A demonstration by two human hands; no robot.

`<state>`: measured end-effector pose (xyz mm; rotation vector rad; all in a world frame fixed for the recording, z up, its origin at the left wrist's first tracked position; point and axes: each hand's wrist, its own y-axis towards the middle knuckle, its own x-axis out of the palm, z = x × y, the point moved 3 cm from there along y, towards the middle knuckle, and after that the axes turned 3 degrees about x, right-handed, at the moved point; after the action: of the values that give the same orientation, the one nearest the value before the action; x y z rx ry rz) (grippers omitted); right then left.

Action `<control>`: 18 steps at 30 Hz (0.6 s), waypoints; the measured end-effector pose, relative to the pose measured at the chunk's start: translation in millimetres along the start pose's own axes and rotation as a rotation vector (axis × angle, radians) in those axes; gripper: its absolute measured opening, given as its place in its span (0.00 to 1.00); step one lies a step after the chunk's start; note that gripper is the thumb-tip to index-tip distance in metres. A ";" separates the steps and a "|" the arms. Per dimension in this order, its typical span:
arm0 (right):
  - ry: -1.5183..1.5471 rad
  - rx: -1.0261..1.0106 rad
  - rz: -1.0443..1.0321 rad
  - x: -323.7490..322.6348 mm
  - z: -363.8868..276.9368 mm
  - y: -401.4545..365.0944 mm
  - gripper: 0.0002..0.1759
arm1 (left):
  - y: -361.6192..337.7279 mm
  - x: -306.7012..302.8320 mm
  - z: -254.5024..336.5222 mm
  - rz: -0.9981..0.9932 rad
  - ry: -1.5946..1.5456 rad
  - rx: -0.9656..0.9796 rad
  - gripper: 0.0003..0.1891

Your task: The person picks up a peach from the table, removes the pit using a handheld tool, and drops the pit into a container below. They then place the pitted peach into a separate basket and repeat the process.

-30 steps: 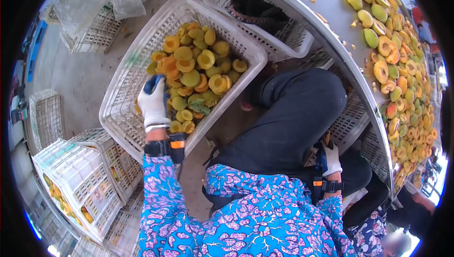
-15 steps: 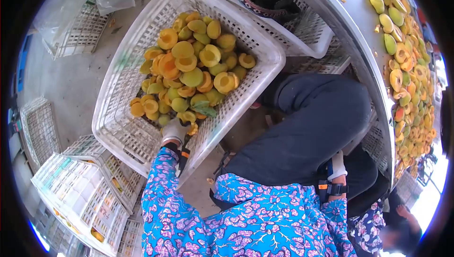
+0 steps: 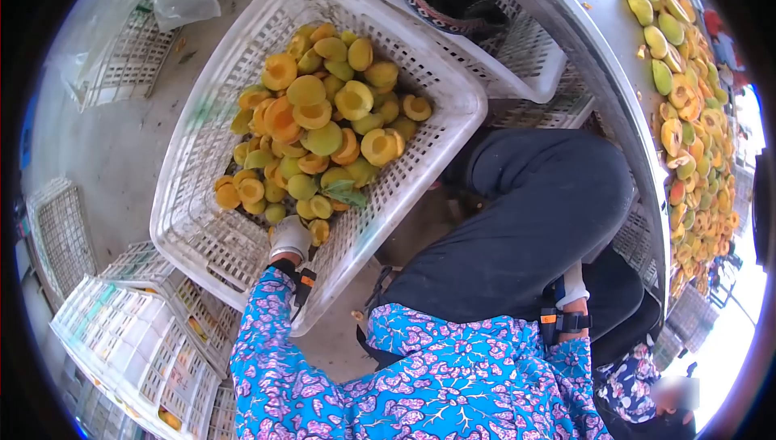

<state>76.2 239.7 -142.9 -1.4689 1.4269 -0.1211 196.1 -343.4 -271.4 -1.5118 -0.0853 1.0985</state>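
My left hand (image 3: 289, 238), in a whitish glove, reaches into the near corner of a white plastic basket (image 3: 436, 60). Halved stone fruit (image 3: 323, 139), yellow, orange and green, is heaped inside. The hand is up against the near edge of the heap, next to one orange-yellow half (image 3: 318, 232). Its fingers are largely hidden, so their grip does not show. A green leaf (image 3: 346, 192) lies on the fruit close by. My right hand (image 3: 575, 287), gloved too, is down beside my dark-trousered leg (image 3: 525, 222); its fingers are hidden there.
A metal-edged table (image 3: 598, 19) at right carries a long spread of fruit halves (image 3: 687, 149). Another white basket (image 3: 541, 60) holding dark cloth stands behind mine. Stacked baskets (image 3: 121, 343) are at lower left, and a person (image 3: 630, 383) is at lower right.
My left hand has shifted slightly left and down in the view. The basket and fruit also appear slightly further left, as the view has moved. My right hand stays by the leg.
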 end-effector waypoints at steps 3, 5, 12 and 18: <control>0.154 0.112 0.005 3.7 -11.4 -1.7 0.25 | 5.8 16.3 -35.1 0.149 -0.173 -0.054 0.24; 0.303 0.127 -0.024 11.9 -30.2 -10.0 0.21 | 2.3 13.5 -19.9 0.175 -0.165 -0.059 0.25; 0.372 0.073 -0.011 10.6 -7.0 -2.1 0.20 | 12.8 12.0 24.8 -0.049 0.039 0.015 0.26; 0.396 0.120 0.037 10.8 10.0 7.1 0.19 | 13.7 9.9 26.0 -0.020 0.178 0.079 0.26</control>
<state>81.3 238.8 -158.4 -1.3665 1.7287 -0.4886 177.4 -322.2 -284.2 -1.5276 0.0650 0.9364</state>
